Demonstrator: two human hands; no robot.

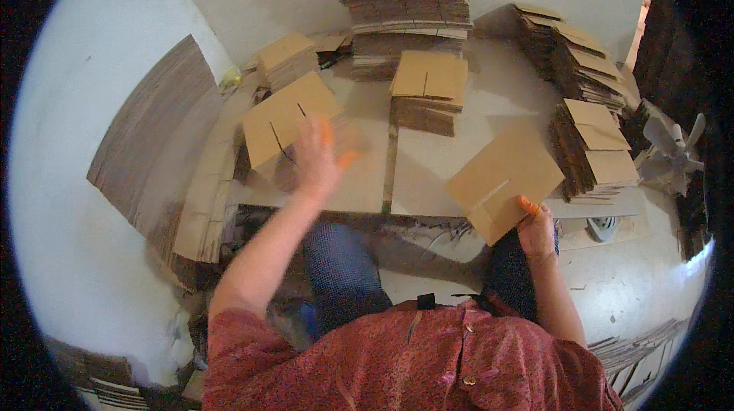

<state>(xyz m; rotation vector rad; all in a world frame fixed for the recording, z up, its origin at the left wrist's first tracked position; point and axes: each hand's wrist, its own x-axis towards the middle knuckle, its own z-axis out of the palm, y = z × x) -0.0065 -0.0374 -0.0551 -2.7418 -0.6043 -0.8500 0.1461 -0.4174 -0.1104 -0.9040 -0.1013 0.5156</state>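
- While the right hand (538, 230) grips a rectangular tan cardboard panel (503, 174) by one corner, probably keeping its face clear, the panel hangs over the pale counter (424, 170).
- Left hand (317, 157) blurred but open by a slotted tan cardboard stack (277, 116) — contact unclear.
- Brown-sided cardboard piles (430, 78) stand behind, seemingly within reach.

On the table (428, 185), a left stack (283, 120) and a middle stack (428, 74) lie before a rear pile (409, 12), while a sheet (508, 170) in the person's right hand (537, 231) is left of a row of stacks (590, 114) and a fan (676, 143).
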